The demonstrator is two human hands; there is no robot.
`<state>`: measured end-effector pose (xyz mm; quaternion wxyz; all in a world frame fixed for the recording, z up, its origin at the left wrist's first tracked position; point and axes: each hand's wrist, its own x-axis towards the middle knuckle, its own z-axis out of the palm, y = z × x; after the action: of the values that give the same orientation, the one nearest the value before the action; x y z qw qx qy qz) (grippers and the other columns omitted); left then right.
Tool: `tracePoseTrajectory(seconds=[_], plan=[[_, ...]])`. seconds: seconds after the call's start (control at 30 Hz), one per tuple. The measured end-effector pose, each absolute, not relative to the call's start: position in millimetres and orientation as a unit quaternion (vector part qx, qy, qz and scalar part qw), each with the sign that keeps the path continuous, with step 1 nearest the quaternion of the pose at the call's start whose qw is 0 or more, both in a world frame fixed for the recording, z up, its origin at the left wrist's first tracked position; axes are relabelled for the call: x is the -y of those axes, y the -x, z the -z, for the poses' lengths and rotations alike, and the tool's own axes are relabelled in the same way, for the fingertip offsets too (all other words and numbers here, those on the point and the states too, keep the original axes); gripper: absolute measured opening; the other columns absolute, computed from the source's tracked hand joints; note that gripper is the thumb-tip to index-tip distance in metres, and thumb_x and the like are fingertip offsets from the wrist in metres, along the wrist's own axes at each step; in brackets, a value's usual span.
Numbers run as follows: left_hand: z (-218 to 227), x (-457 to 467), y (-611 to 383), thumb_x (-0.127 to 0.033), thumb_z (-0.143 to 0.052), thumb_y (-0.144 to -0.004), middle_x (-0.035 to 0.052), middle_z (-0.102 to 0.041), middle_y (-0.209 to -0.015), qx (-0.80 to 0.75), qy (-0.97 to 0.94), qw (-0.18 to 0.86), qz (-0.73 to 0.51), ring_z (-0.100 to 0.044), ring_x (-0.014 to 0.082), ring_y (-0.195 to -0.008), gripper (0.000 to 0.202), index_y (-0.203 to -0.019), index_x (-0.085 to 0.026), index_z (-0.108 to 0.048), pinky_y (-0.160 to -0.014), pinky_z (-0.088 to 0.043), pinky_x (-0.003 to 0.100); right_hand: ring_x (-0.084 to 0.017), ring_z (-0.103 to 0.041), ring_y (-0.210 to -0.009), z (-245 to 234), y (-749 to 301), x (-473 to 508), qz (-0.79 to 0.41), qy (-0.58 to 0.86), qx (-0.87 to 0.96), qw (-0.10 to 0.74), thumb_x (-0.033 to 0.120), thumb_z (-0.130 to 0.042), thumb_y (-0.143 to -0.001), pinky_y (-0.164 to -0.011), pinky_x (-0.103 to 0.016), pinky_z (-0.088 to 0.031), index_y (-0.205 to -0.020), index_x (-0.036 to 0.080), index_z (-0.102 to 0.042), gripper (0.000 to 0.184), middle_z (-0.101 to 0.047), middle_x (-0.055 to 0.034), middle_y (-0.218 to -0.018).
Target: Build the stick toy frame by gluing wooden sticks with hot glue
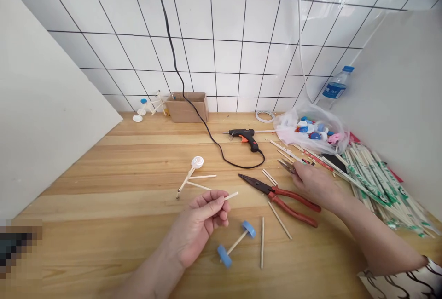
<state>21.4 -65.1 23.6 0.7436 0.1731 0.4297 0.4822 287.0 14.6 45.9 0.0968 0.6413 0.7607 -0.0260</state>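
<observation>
Between the thumb and fingers of my left hand (203, 225) is a short pale wooden stick (232, 195), its tip pointing right. My right hand (312, 181) is closed around what looks like a pair of scissors (286, 166); the blades point left and the handles are hidden in my fingers. Red-handled long-nose pliers (276, 194) lie between my hands. Below my left hand rests a stick with a blue bottle cap on each end (238, 243). Loose sticks (262, 243) lie beside it. A small stick frame with a white cap (197, 163) stands beyond my left hand.
A black glue gun (243, 134) lies at the back, its cord crossing the table. Behind are a cardboard box (188, 108), a tape roll (264, 116) and a plastic bag of caps (311, 131). Wrapped chopsticks (380, 184) and a bottle (334, 88) are at right. White panels flank both sides.
</observation>
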Motion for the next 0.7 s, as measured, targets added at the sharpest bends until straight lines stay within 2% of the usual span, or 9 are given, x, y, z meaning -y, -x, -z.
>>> tracePoseTrajectory(seconds=[0.1, 0.17, 0.2, 0.37, 0.5, 0.7], plan=[[-23.4, 65.8, -22.3, -0.021, -0.084, -0.055, 0.0009, -0.062, -0.059, -0.412, -0.157, 0.752, -0.49, -0.053, 0.0078, -0.052, 0.025, -0.072, -0.012, -0.068, -0.049, -0.047, 0.019, -0.016, -0.055, -0.059, -52.4, -282.3, -0.4, 0.069, -0.634, -0.768, -0.063, 0.023, -0.036, -0.09, -0.055, -0.027, -0.037, -0.087, 0.018, -0.047, 0.013, -0.062, -0.0053, -0.072], [-22.9, 66.6, -23.2, -0.019, -0.083, -0.056, 0.0006, -0.062, -0.058, -0.391, -0.145, 0.763, -0.494, -0.053, 0.0076, -0.051, 0.022, -0.072, -0.012, -0.068, -0.048, -0.047, 0.018, -0.014, -0.054, -0.06, -53.6, -276.9, 13.3, 0.136, -0.565, -0.796, -0.169, 0.027, -0.035, -0.093, -0.057, -0.025, -0.04, -0.088, 0.02, -0.044, 0.013, -0.061, -0.0025, -0.074], [-22.6, 66.9, -23.6, -0.019, -0.082, -0.057, 0.0003, -0.061, -0.058, -0.38, -0.139, 0.768, -0.496, -0.052, 0.0073, -0.05, 0.022, -0.072, -0.013, -0.068, -0.047, -0.047, 0.018, -0.013, -0.053, -0.06, -52.4, -273.5, 20.2, 0.162, -0.532, -0.809, -0.193, 0.029, -0.036, -0.093, -0.057, -0.025, -0.04, -0.09, 0.02, -0.044, 0.013, -0.06, -0.0012, -0.073], [-20.9, 69.1, -24.9, -0.016, -0.078, -0.064, 0.0, -0.061, -0.058, -0.347, -0.12, 0.783, -0.502, -0.052, 0.0066, -0.049, 0.016, -0.076, -0.013, -0.068, -0.048, -0.046, 0.017, -0.014, -0.059, -0.068, -36.2, -250.2, 42.8, 0.227, -0.458, -0.838, -0.19, 0.033, -0.035, -0.095, -0.061, -0.025, -0.043, -0.106, 0.021, -0.049, 0.021, -0.063, -0.0015, -0.08], [-22.3, 71.6, -26.5, -0.017, -0.077, -0.067, 0.0002, -0.061, -0.058, -0.325, -0.105, 0.787, -0.514, -0.052, 0.0065, -0.049, 0.014, -0.078, -0.013, -0.068, -0.048, -0.046, 0.017, -0.015, -0.062, -0.075, -31.4, -235.4, 45.2, 0.209, -0.418, -0.856, -0.221, 0.03, -0.033, -0.096, -0.066, -0.026, -0.045, -0.101, 0.02, -0.053, 0.023, -0.065, -0.003, -0.082], [-22.8, 75.2, -30.6, -0.018, -0.075, -0.069, -0.0003, -0.061, -0.058, -0.297, -0.116, 0.797, -0.513, -0.052, 0.0064, -0.051, 0.012, -0.077, -0.013, -0.068, -0.05, -0.046, 0.017, -0.016, -0.059, -0.069, -33.0, -230.2, 49.0, 0.201, -0.409, -0.861, -0.226, 0.032, -0.033, -0.096, -0.061, -0.027, -0.045, -0.096, 0.018, -0.053, 0.024, -0.062, -0.0035, -0.077]])
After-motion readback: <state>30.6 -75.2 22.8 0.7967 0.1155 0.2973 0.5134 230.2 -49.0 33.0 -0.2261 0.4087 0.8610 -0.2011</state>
